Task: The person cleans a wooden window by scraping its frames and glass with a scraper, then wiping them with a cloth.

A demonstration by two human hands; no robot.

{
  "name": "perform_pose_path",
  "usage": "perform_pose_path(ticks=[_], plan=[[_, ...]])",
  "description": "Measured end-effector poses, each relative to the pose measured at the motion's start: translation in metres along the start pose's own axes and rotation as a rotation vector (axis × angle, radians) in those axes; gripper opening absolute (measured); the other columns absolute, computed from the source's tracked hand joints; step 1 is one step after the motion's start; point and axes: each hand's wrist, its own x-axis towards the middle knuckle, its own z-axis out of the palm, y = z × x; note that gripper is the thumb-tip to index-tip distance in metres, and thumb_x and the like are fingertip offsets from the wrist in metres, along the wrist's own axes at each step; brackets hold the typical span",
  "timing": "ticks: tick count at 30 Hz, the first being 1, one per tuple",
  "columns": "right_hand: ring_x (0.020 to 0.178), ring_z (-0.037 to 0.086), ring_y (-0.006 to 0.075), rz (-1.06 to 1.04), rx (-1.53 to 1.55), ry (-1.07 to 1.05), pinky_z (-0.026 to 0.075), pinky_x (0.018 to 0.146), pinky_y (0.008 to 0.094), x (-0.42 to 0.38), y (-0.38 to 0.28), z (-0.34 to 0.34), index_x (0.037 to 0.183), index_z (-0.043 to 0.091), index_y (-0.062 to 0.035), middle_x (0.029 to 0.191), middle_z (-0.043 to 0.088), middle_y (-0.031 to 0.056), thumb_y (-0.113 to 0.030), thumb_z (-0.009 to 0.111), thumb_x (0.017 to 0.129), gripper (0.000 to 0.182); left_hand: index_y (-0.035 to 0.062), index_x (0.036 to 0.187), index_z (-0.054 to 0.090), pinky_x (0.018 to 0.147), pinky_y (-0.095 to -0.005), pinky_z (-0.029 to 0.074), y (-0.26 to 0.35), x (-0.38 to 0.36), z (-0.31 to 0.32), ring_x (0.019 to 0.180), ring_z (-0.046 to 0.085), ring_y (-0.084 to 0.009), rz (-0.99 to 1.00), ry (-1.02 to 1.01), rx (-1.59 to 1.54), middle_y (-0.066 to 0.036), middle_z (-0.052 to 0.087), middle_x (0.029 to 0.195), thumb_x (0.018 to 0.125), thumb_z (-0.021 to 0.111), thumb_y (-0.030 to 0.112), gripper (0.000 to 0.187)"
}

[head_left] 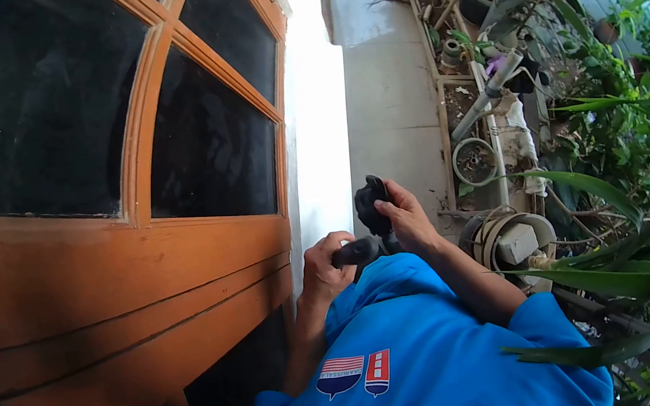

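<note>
In front of my blue shirt, both my hands are on a black device whose kind I cannot make out. My left hand [325,268] is closed round its thick rounded handle [356,252], which points to the right. My right hand [410,220] grips a flat, dark upper piece [373,206], with the thumb pressed on its face. The two black parts come close together between my hands, and whether they are joined there is hidden.
On the left stands an orange wooden door [115,259] with dark glass panes. A pale tiled walkway [390,101] runs ahead. Along the right are potted plants, a grey pipe [487,97] and a bucket [548,233] holding a block. Long leaves [605,279] reach towards my right arm.
</note>
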Motion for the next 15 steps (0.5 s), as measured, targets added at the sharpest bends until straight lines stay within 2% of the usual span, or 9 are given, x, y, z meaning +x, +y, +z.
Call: perform_pose_path(ticks=[2, 4, 6, 8, 12, 15], plan=[[0.109, 0.059, 0.0103, -0.039, 0.045, -0.024, 0.05, 0.098, 0.0275, 0.0, 0.007, 0.006, 0.14, 0.049, -0.0024, 0.12, 0.061, 0.0024, 0.0, 0.05, 0.102, 0.038, 0.0053, 0.103, 0.067, 0.063, -0.0372, 0.053, -0.005, 0.008, 0.0, 0.074, 0.07, -0.0318, 0.08, 0.044, -0.019, -0.014, 0.067, 0.081, 0.081, 0.071, -0.002, 0.024], [0.113, 0.057, 0.0099, -0.075, 0.068, -0.059, 0.048, 0.1, 0.0274, 0.001, 0.008, 0.014, 0.141, 0.048, -0.0033, 0.122, 0.06, 0.0018, 0.0, 0.05, 0.102, 0.039, 0.005, 0.106, 0.067, 0.063, -0.037, 0.053, -0.008, 0.013, -0.003, 0.074, 0.069, -0.032, 0.108, 0.067, -0.005, -0.014, 0.067, 0.081, 0.081, 0.07, -0.004, 0.027], [0.118, 0.057, 0.0122, -0.046, 0.155, -0.109, 0.048, 0.103, 0.0301, 0.008, 0.009, 0.014, 0.143, 0.047, -0.005, 0.127, 0.059, 0.0037, -0.001, 0.05, 0.102, 0.041, 0.0052, 0.108, 0.068, 0.066, -0.0364, 0.053, -0.012, 0.018, -0.005, 0.077, 0.068, -0.0322, 0.06, 0.09, 0.064, -0.014, 0.065, 0.084, 0.079, 0.07, -0.005, 0.031], [0.119, 0.058, 0.014, 0.004, 0.281, -0.141, 0.047, 0.104, 0.0319, 0.015, 0.0, 0.021, 0.144, 0.047, -0.0058, 0.129, 0.06, 0.0051, -0.002, 0.051, 0.102, 0.042, 0.0019, 0.107, 0.068, 0.068, -0.0336, 0.052, -0.015, 0.032, -0.003, 0.071, 0.067, -0.028, 0.168, 0.194, 0.102, -0.012, 0.066, 0.079, 0.078, 0.073, -0.006, 0.031], [0.123, 0.061, 0.0271, 0.117, 0.562, -0.206, 0.05, 0.106, 0.0419, 0.043, -0.021, 0.017, 0.148, 0.04, -0.0076, 0.134, 0.058, 0.014, 0.002, 0.048, 0.098, 0.051, -0.0001, 0.105, 0.066, 0.066, -0.0312, 0.053, -0.036, 0.045, 0.002, 0.069, 0.067, -0.0225, 0.036, 0.253, 0.092, -0.011, 0.067, 0.08, 0.083, 0.08, 0.007, 0.027], [0.126, 0.058, 0.0342, 0.171, 0.603, -0.256, 0.049, 0.108, 0.0492, 0.074, -0.042, 0.006, 0.148, 0.038, -0.0081, 0.136, 0.056, 0.018, -0.002, 0.056, 0.093, 0.059, -0.0004, 0.102, 0.065, 0.064, -0.0294, 0.052, -0.031, 0.079, 0.005, 0.068, 0.066, -0.0175, -0.032, 0.208, 0.034, -0.01, 0.068, 0.08, 0.085, 0.081, 0.012, 0.027]])
